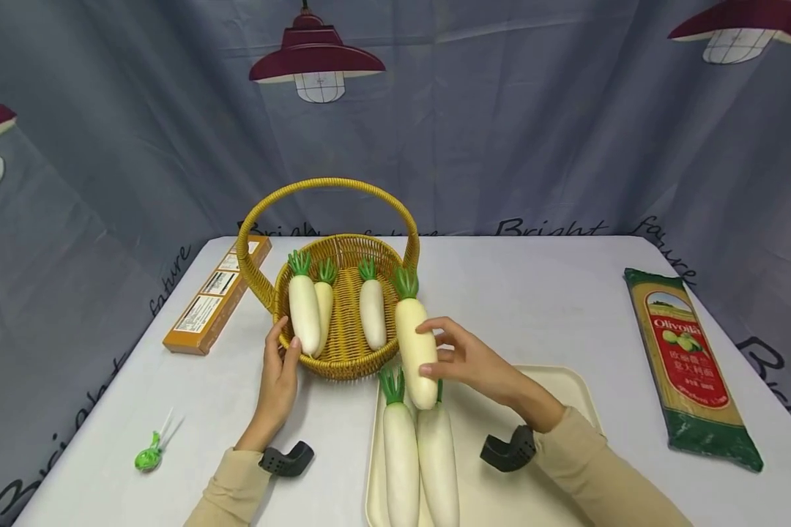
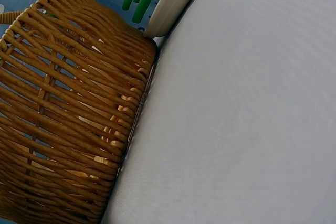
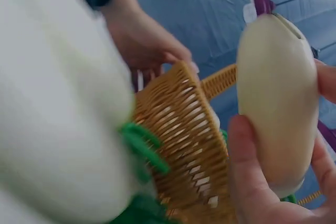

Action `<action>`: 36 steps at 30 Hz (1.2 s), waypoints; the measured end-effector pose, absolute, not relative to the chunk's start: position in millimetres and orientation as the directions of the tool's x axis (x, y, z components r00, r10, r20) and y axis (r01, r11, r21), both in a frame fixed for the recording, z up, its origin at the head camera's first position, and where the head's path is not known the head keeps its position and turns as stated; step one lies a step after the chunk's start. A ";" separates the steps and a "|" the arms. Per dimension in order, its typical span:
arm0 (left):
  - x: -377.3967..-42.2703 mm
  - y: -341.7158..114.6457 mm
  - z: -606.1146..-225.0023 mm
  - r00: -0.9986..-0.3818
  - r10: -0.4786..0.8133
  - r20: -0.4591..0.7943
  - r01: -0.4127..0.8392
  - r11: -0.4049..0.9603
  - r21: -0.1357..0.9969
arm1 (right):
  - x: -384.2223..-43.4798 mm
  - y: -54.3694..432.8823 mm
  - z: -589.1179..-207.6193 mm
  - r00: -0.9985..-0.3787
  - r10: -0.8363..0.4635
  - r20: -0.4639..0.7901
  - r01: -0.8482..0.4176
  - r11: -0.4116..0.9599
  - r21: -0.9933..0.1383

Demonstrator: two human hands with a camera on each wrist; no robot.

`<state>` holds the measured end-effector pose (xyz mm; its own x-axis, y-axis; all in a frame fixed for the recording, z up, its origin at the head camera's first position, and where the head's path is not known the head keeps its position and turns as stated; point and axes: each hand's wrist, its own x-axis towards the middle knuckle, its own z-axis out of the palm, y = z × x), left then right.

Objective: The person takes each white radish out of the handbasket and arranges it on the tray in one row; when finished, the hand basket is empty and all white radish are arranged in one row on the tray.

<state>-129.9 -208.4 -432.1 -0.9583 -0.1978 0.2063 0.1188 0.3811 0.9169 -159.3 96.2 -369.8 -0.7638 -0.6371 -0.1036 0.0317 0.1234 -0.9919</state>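
My right hand (image 1: 468, 364) holds a white radish (image 1: 411, 337) with green plastic-looking leaves by its side, fingers and thumb around it. This radish is at the right rim of a woven basket (image 1: 346, 368), leaves pointing up and away. In the right wrist view, the held radish (image 3: 278, 98) stands between thumb and fingers. At the basket's left front rim, my left hand (image 1: 278, 384) grips the edge with its thumb on the inner side. Inside lie a large radish (image 1: 305, 315), a thinner one (image 1: 326, 311) and another radish (image 1: 372, 315). The left wrist view shows the basket's woven side (image 2: 63, 114).
A cream tray (image 1: 494, 490) at the front bears two radishes (image 1: 402, 465) side by side. An orange box (image 1: 220, 293) lies left of the basket, and a green lollipop (image 1: 148, 455) lies at front left. A pasta bag (image 1: 692, 359) is at the right. A tall handle (image 1: 329, 183) arches over the basket.
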 end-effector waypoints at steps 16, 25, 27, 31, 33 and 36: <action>-120.5 -196.3 -404.0 -0.962 -0.198 0.187 0.108 0.351 0.930 | -85.5 172.5 -412.8 -0.755 -0.635 -0.163 0.014 0.232 -0.973; -118.2 -196.4 -405.6 -0.959 -0.207 0.193 0.109 0.359 0.927 | -69.1 171.0 -414.8 -0.755 -0.638 -0.153 -0.038 0.276 -0.960; -118.1 -196.6 -406.0 -0.958 -0.208 0.195 0.111 0.360 0.926 | -65.7 169.0 -415.3 -0.761 -0.637 -0.124 -0.076 0.276 -0.958; -117.8 -197.0 -406.2 -0.959 -0.206 0.196 0.111 0.362 0.925 | -61.1 163.9 -415.1 -0.776 -0.627 -0.067 -0.177 0.319 -0.931; -117.8 -196.9 -406.1 -0.959 -0.204 0.195 0.112 0.361 0.926 | -60.4 162.2 -412.7 -0.787 -0.608 -0.102 -0.180 0.385 -0.905; -118.1 -196.7 -406.0 -0.960 -0.201 0.195 0.113 0.359 0.926 | -61.0 162.6 -408.6 -0.789 -0.590 -0.172 -0.169 0.478 -0.862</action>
